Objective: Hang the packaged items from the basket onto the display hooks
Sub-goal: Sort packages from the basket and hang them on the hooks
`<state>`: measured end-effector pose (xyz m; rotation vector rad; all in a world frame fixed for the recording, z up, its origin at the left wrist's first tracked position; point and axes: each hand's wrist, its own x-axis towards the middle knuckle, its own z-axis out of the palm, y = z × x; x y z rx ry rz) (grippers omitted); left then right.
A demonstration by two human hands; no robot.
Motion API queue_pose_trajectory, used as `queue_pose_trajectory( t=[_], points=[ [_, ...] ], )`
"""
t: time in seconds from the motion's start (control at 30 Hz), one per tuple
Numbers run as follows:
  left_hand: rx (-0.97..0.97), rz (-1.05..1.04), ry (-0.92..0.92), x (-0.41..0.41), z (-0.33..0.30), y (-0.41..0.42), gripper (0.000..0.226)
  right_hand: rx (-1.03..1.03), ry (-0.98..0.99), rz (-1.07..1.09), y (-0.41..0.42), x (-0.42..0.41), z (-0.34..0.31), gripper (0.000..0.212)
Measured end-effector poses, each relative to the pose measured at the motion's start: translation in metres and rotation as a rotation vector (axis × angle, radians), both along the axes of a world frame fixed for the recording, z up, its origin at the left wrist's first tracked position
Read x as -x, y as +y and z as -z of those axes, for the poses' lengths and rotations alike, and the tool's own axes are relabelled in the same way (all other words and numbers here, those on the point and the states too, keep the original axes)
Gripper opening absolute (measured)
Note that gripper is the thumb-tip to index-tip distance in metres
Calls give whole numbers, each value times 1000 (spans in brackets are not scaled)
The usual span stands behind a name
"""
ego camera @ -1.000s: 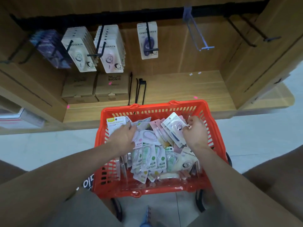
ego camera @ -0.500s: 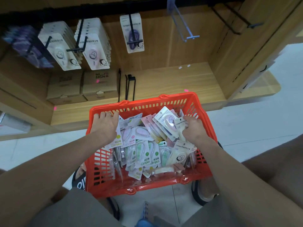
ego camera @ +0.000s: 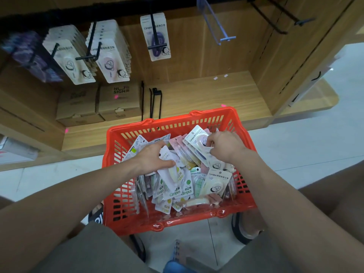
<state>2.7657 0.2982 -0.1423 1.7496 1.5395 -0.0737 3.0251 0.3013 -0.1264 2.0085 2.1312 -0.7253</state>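
Fingers of the right hand [ego camera: 224,146] pinch a white pack [ego camera: 197,143]; the left hand [ego camera: 152,157] grips another [ego camera: 170,168]. One pack is best lifted clear of the basket [ego camera: 126,133] singly.

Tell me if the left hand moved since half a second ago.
Yes. The left hand left the basket's left rim and moved right, toward the middle, now gripping a packet.

Wooden display unit [ego camera: 226,62], low wooden shelf [ego camera: 206,95], pale tiled floor [ego camera: 307,138]
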Motion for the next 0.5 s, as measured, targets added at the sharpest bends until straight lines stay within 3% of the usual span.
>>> queue_pose_trajectory(
  t=[0.1,0.2,0.37,0.43,0.5],
  points=[
    [-8,-20,23,9,2,8,68,15,235,123,5,-5,-11,30],
    [-24,-5,104,13,7,8,53,-47,333,214,9,-14,-16,30],
    [-176,184,292,11,13,5,82,-117,530,392,10,-25,-10,22],
    [-189,154,183,-1,9,4,89,-115,631,432,10,-24,-12,21],
    [-88,44,-65,-16,-4,3,97,-48,782,451,8,-20,-17,22]
  ],
)
